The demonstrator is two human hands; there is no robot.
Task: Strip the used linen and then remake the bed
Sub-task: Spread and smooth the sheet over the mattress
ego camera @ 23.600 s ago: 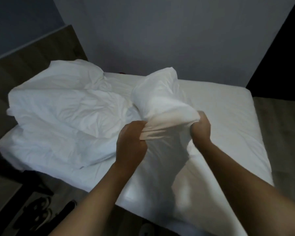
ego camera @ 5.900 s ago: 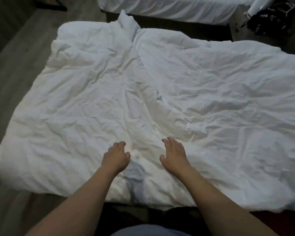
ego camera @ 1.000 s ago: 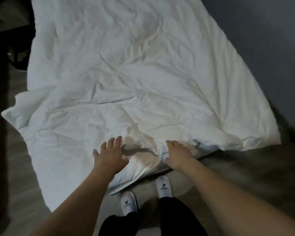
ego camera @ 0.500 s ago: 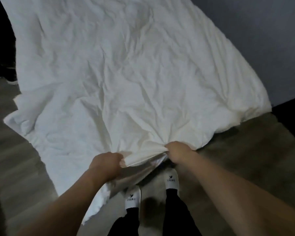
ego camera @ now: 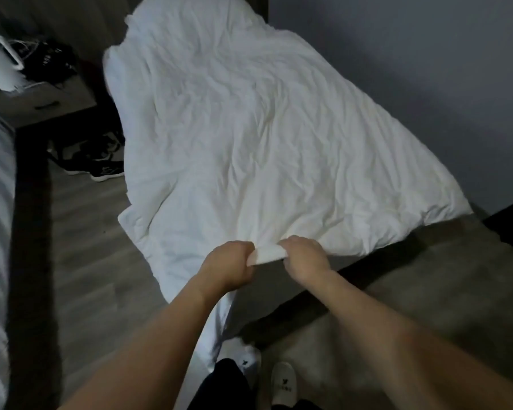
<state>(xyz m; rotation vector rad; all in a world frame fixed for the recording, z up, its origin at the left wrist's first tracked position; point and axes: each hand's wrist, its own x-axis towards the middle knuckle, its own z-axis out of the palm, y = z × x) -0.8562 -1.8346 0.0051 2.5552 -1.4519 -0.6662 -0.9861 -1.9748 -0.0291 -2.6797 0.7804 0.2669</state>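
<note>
Left hand point(ego camera: 230, 266) and right hand point(ego camera: 305, 255), flat on duvet point(ego camera: 249, 137) a second ago, now fist its near edge at lower centre, closer together. Duvet spreads toward upper frame, left side drooping to floor point(ego camera: 86, 247). Judgement: pulling it straight, remake underway.

Both fists are clenched on the near edge of the white duvet point(ego camera: 249, 137), left hand point(ego camera: 230, 266) and right hand point(ego camera: 305, 255) close together with a short bunched strip of fabric between them. The duvet is wrinkled, spread over the bed, its left corner drooping to the wood floor point(ego camera: 86, 247). Person's white slippers point(ego camera: 283, 383) at bottom; dark sneakers point(ego camera: 101, 161) and a nightstand point(ego camera: 42, 105) at left.
</note>
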